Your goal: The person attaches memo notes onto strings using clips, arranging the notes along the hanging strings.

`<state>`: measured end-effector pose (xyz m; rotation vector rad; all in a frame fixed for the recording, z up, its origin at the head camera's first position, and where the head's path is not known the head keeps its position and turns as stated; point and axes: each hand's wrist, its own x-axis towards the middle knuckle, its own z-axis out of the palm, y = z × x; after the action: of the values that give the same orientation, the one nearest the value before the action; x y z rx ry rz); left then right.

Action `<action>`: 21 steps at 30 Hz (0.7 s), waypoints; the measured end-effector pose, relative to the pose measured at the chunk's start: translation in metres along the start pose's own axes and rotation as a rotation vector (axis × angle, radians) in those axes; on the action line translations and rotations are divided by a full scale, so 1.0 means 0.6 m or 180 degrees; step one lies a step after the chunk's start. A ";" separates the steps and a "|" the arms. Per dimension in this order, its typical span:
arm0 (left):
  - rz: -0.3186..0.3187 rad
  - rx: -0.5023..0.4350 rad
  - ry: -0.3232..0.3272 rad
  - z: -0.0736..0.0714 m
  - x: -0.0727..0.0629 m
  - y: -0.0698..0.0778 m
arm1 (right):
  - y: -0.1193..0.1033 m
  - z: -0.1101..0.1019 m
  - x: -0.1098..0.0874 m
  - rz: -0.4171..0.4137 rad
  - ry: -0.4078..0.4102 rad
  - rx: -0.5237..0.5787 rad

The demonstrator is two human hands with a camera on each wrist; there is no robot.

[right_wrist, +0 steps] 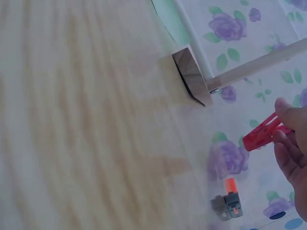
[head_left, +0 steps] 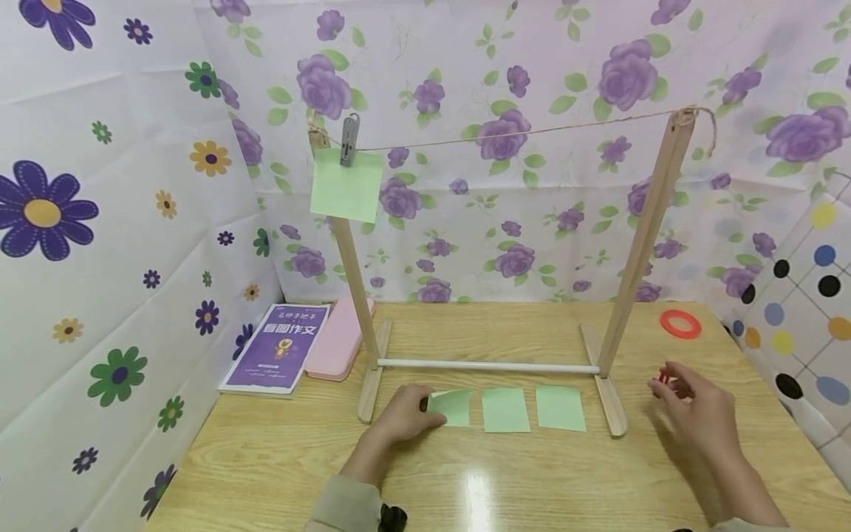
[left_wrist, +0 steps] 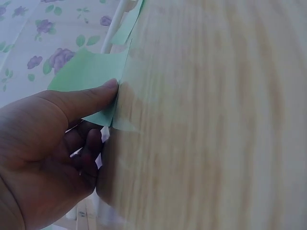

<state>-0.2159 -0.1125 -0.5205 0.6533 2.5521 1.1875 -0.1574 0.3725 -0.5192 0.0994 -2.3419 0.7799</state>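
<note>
My left hand (head_left: 404, 415) pinches the left edge of the leftmost green paper note (head_left: 455, 410) on the table. In the left wrist view the thumb lies over the note (left_wrist: 93, 72), which bends up. Two more notes, a middle one (head_left: 505, 411) and a right one (head_left: 561, 408), lie flat in the same row. At the right, my right hand (head_left: 706, 414) holds a red clothespin (right_wrist: 261, 137) between thumb and fingers, above the table. A grey clothespin (head_left: 349, 140) fastens another green note (head_left: 346, 188) to the twine (head_left: 532, 133) near its left end.
The wooden stand (head_left: 651, 222) has two posts joined by a white rod (head_left: 488, 365) low down. A purple book (head_left: 278, 347) and a pink case (head_left: 339, 340) lie left of it. Toward the back right is a red ring (head_left: 680, 324). A small grey-and-orange object (right_wrist: 233, 203) also shows.
</note>
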 end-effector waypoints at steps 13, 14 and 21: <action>-0.0404 -0.0648 0.0144 -0.008 0.000 0.005 | -0.029 0.003 0.005 0.0807 -0.0005 0.0648; -0.0409 -0.0675 0.0170 -0.008 0.000 0.007 | -0.030 0.004 0.005 0.0827 -0.0026 0.0671; -0.0422 -0.0763 0.0241 -0.003 -0.002 0.020 | -0.036 0.011 0.002 0.0420 -0.0314 0.0546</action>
<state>-0.2122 -0.1073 -0.5100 0.3853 2.4149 1.4648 -0.1566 0.3515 -0.5114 0.0586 -2.3888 1.0626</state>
